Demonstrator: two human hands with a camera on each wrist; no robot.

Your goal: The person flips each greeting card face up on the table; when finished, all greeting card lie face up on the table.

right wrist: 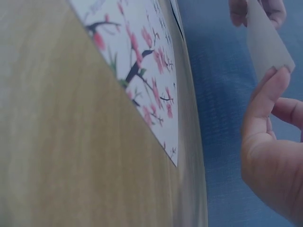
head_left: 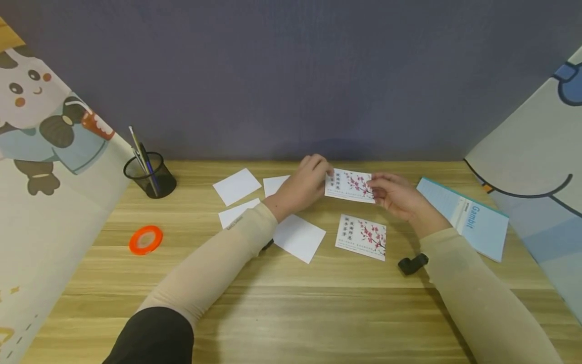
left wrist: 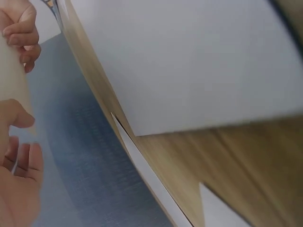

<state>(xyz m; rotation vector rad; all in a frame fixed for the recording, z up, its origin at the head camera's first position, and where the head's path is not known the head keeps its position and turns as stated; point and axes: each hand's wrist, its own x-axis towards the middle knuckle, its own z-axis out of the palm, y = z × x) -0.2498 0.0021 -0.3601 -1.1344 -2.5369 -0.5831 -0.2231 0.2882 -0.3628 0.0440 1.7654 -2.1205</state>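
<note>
Both hands hold one printed card (head_left: 347, 188) by its opposite ends, raised over the back of the table. It bears dark characters and red blossoms on a branch. My left hand (head_left: 297, 187) pinches its left end, and my right hand (head_left: 401, 198) pinches its right end between thumb and fingers. Only the card's pale back (right wrist: 267, 45) shows in the right wrist view. A matching blossom card (head_left: 362, 237) lies face up on the table below. Several blank white cards (head_left: 237, 186) lie around my left forearm, which partly hides some.
A black mesh pen cup (head_left: 156, 177) with pens stands at the back left. In front of it lies an orange ring (head_left: 146, 240), perhaps a tape roll. On the right is a light-blue notebook (head_left: 482, 222). A grey-blue partition (head_left: 291, 76) rises behind the table.
</note>
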